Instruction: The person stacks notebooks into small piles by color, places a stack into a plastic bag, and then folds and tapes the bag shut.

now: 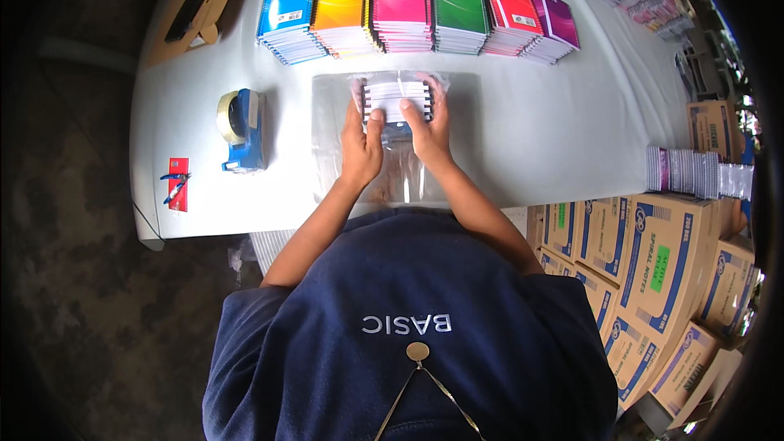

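Between my two hands is a small stack of spiral notebooks (387, 103), page edges and bindings facing me. My left hand (361, 147) grips its left side, thumb on the front. My right hand (430, 132) clasps the right side with its thumb across the pages. Clear plastic film (441, 80) shows around the stack's far corners. Under my hands, a clear plastic sheet or bag (331, 147) lies flat on the white table (523, 131). A bit of blue shows below the stack; the fingers behind it are hidden.
Beyond my hands stand piles of blue (287, 8), yellow, pink (402, 4), green, red and purple notebooks. To the left are a blue tape dispenser (251, 132), pliers (173, 186) on a red pad and cardboard (219, 0) with a dark phone-like object. Cartons (665, 265) are stacked right.
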Demonstrator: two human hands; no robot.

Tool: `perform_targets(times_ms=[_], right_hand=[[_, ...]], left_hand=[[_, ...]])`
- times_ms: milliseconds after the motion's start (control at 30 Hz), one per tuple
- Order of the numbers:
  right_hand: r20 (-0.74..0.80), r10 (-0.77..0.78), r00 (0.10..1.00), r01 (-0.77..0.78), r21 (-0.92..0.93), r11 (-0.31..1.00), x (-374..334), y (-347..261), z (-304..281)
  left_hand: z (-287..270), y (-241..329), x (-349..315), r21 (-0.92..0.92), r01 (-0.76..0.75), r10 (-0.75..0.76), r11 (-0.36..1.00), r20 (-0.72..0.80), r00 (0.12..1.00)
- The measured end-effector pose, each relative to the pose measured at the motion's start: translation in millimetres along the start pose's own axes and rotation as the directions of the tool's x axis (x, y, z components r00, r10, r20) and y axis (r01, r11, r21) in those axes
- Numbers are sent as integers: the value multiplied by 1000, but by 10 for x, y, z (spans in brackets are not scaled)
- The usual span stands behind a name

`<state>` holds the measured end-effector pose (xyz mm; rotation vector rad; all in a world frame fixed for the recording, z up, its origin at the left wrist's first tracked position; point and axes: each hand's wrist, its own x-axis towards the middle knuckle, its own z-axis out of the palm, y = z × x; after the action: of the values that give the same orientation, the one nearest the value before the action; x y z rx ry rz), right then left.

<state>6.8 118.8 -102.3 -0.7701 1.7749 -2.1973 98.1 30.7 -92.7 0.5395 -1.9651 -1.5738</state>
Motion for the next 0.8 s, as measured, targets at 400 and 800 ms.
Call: perform_targets(times_ms=[400,800], right_hand=[[108,-336,936,272,-827,492,-169,-312,11],[477,-334,813,579,-727,368,-190,-309,-112]], left_hand=[[55,353,-154,725,-366,281,583,243,929],[-249,343,821,613,-396,178,684,387,905]])
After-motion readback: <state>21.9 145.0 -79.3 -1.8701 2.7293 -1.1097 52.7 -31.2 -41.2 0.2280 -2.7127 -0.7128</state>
